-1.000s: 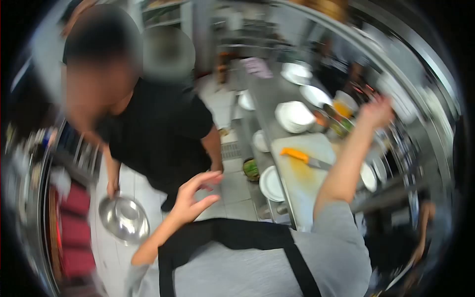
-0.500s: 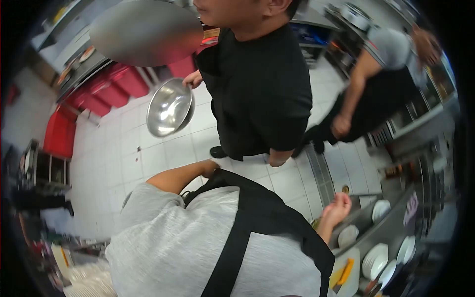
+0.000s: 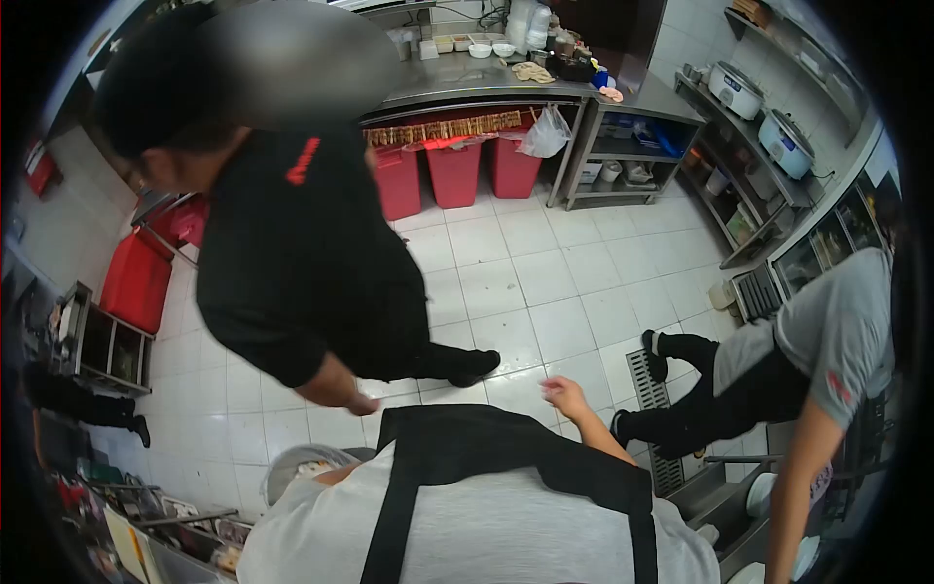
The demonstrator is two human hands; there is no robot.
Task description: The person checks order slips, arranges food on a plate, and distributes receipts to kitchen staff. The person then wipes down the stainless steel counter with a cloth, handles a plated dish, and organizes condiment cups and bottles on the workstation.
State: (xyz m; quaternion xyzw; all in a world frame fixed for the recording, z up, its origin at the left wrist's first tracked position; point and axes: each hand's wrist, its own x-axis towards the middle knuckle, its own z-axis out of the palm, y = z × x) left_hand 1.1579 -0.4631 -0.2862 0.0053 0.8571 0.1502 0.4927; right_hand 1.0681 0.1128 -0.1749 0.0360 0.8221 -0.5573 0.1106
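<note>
On the far left, a red box (image 3: 137, 280) stands on the white tile floor (image 3: 491, 282). Next comes the round bin (image 3: 278, 479), low down, near the person's left arm (image 3: 337, 474). It is grey, with a thin see-through bag over its rim and pale bits inside, too small to name. The left hand is hidden, so I cannot tell what it is doing. Just past the bin, a co-worker in a black shirt (image 3: 292, 253) has red writing on the back, too blurry to read. Three red bins (image 3: 453, 177) sit under a steel counter (image 3: 443, 78). The right hand (image 3: 562, 395) is in the air over the floor, holding nothing, fingers loosely bent. To its right are a floor drain (image 3: 646, 380), two rice cookers (image 3: 736, 92) on a shelf, and a co-worker in grey (image 3: 842, 321) with a red mark on the sleeve.
</note>
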